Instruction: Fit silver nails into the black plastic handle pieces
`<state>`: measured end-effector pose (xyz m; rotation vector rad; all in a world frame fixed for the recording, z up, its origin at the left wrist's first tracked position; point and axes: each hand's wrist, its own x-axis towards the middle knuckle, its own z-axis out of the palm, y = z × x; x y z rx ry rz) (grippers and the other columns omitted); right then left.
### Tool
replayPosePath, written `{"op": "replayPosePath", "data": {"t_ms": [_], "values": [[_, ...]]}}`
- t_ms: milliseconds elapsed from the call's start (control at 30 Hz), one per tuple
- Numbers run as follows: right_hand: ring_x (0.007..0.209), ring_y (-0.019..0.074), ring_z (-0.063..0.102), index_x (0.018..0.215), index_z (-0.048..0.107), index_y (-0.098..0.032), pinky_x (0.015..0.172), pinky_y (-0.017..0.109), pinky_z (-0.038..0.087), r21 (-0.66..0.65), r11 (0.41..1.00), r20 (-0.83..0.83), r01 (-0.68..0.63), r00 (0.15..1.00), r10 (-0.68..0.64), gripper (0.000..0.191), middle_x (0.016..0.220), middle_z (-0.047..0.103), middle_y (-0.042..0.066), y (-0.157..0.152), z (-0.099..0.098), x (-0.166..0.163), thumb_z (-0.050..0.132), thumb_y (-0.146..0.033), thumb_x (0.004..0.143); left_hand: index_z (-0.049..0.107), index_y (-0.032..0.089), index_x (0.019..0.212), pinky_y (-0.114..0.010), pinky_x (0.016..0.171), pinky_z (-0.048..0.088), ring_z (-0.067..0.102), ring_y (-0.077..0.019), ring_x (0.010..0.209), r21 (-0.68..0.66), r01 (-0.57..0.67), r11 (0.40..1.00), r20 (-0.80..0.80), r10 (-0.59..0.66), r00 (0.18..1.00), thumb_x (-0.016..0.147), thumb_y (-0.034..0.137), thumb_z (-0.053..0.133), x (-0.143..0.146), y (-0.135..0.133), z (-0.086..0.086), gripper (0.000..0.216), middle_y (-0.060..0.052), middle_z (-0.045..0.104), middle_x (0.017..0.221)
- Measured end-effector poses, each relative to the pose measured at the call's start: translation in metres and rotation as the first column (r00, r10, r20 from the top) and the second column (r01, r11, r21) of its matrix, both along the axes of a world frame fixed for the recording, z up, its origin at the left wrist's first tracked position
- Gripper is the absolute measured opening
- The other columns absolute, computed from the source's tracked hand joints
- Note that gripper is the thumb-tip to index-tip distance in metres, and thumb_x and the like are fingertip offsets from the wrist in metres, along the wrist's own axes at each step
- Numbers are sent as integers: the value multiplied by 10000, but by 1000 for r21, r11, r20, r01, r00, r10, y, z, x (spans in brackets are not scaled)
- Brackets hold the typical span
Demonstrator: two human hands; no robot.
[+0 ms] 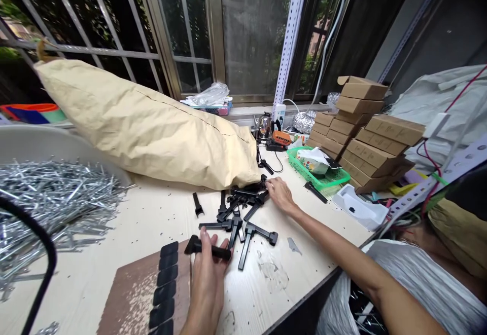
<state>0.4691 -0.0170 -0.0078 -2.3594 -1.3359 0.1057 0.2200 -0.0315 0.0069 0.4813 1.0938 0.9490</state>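
My left hand (209,274) is closed around a black T-shaped plastic part (196,245), its stem lying across the fingers. Farther back, my right hand (280,194) has its fingertips curled onto a black plastic part (263,183) at the right edge of a loose pile (241,200), though the fingertips are partly hidden. Similar black parts lie scattered in front of the pile, among them a T-shaped part (249,233) just right of my left hand. A large beige paper sack (171,137) lies on its side with its mouth beside the pile.
A brown board (133,289) carries a row of black flat pieces (165,284). At left, a white basin (49,140) holds many metal screws (57,208). A green basket (308,170), a white tray (359,208) and stacked cardboard boxes (375,147) stand right. A person (452,274) lies or leans at the right edge.
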Motion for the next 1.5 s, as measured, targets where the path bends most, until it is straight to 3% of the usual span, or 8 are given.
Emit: {"op": "replayPosePath", "data": {"t_ms": [267,433,667,867,1033,1133,1267,1500], "values": [[1332,284,190,1357,421,-282,1013,433,261,-18,998,131,-62,989,64,436,1437,372,28,93,-14,64,357,-299,926,432,261,1350,-337,665,555,685,-219,749,84,48,995,-138,-36,990,770,584,563,-18,-7,-13,677,-134,673,1024],[1320,274,220,1291,491,-279,955,414,311,-100,983,138,-155,976,168,389,1334,487,58,110,-21,66,329,-295,937,437,191,1344,-324,561,547,651,-212,591,105,55,993,-179,-35,983,618,642,672,-18,-16,-15,886,-90,696,826],[1177,240,351,1080,628,-243,910,351,362,-119,985,173,-126,974,146,369,1152,579,70,65,-23,43,294,-346,961,471,180,1313,-315,518,524,636,-209,553,59,157,986,-154,-146,977,612,638,679,-9,-35,-6,863,-84,693,795],[1167,269,347,1129,615,-255,862,373,398,-89,996,186,-24,982,40,443,1138,582,78,2,-29,-2,217,-375,975,458,273,1311,-381,642,552,689,-257,797,-197,235,952,5,-238,971,770,508,615,12,-52,-4,610,-164,581,1197],[1177,210,397,1135,604,-366,857,298,405,-126,984,174,-123,974,143,368,1147,590,-4,-28,-17,-37,294,-448,956,430,279,1328,-340,743,546,661,-212,911,-72,204,976,28,-203,979,833,425,576,28,-34,-8,536,-156,478,1334],[1068,162,504,1098,621,-382,861,268,398,-165,982,172,-95,977,123,359,1140,584,-16,-40,2,-20,303,-462,952,419,233,1332,-314,748,537,661,-192,888,13,187,982,33,-187,982,856,426,544,24,-20,-2,530,-168,533,1249],[991,264,565,1114,620,-148,817,387,405,-170,952,218,255,952,-216,407,1104,560,184,-66,15,34,271,-286,957,421,204,1317,-311,615,535,634,-148,619,96,233,968,57,-239,969,847,467,537,2,-19,9,550,-75,634,867],[1019,305,558,1138,534,-73,802,423,404,-137,891,186,433,895,-406,348,1109,543,235,-98,-2,69,319,-81,866,516,129,1228,-165,377,298,291,-31,379,66,332,941,64,-336,940,701,407,728,-19,-42,6,633,116,283,510]]}}
